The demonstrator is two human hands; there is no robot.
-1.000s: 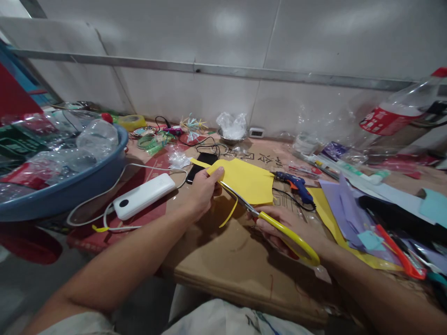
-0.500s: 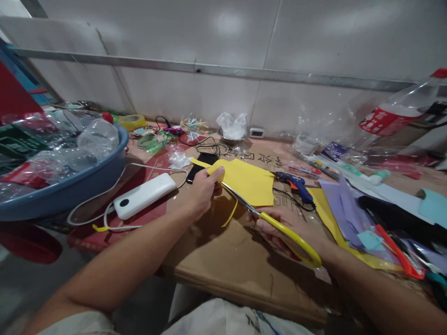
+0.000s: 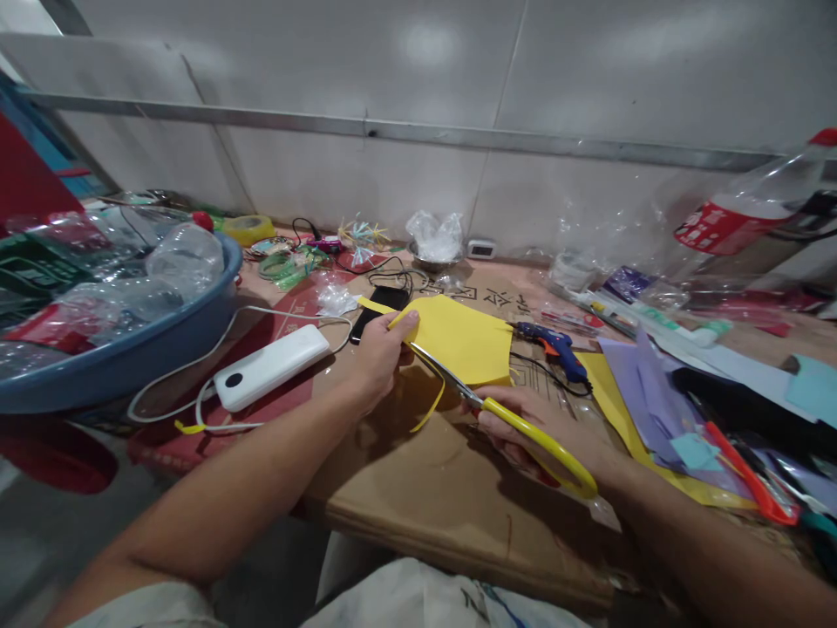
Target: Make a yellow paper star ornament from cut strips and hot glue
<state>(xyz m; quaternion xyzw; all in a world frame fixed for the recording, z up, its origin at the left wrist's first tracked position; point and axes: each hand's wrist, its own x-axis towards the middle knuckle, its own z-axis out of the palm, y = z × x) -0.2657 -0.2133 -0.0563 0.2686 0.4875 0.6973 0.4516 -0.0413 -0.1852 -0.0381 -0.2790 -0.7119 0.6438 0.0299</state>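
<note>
Piled well left of the grip, clear plastic bottles in a blue basin. Lying nearer on that side, a white power bank with a looped white cable, then, just beyond the left hand, a dark phone. Pinched firmly between left thumb and fingers: the left edge of a yellow sheet, raised over brown cardboard and spread out to the right of the pinch, with a narrow yellow tab reaching left above the phone. Pointed up at that pinch from the lower right: yellow-handled scissors, blades along the sheet's near edge, with a slim offcut curling down below. Wrapped round the handles, the right hand; hard to tell, the exact gap between the blades. Likeliest mishap from here: a nicked left fingertip, owing to blade tips aimed at the pinch and just beside it. Also possible: a wandering cut, from a sheet gripped at one side only and free to sag; a jammed or torn strip, from the offcut dangling close beneath the steel. Worth watching, right of the sheet: a blue glue gun, nozzle close to the paper's edge, contact impossible to confirm, liable to snag. Heaped farther right of the grip, purple sheets and an orange tool; beyond, tilted, a red-labelled bottle.
</note>
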